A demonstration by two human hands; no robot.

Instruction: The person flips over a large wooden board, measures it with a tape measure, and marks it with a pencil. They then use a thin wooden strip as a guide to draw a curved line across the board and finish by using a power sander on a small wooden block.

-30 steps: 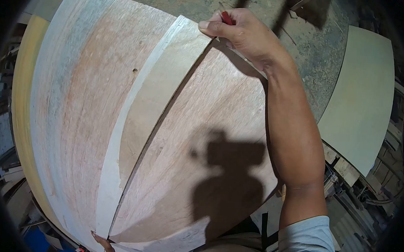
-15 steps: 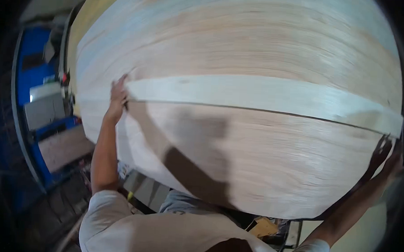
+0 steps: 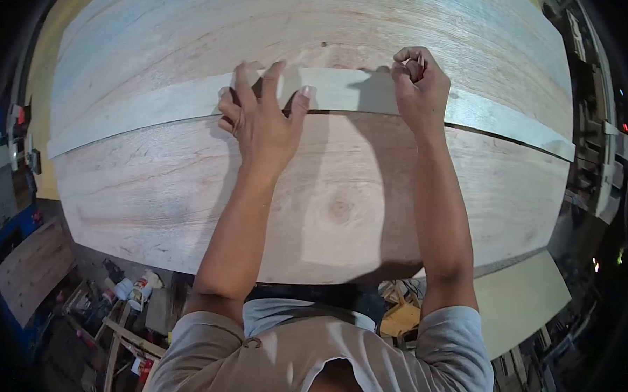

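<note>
Fingers [image 3: 246,89] have shifted from the ends to the middle of the pale strip [image 3: 343,89], left hand [image 3: 266,126] spread over it, seemingly steadying it, right hand [image 3: 425,90] clenched around a small reddish object [image 3: 415,70].

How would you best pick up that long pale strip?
Probably near its middle for balance, from above, pinching both long edges: the strip is long and lies flat on the sheet, and looks narrow enough for the left hand to reach across.
</note>
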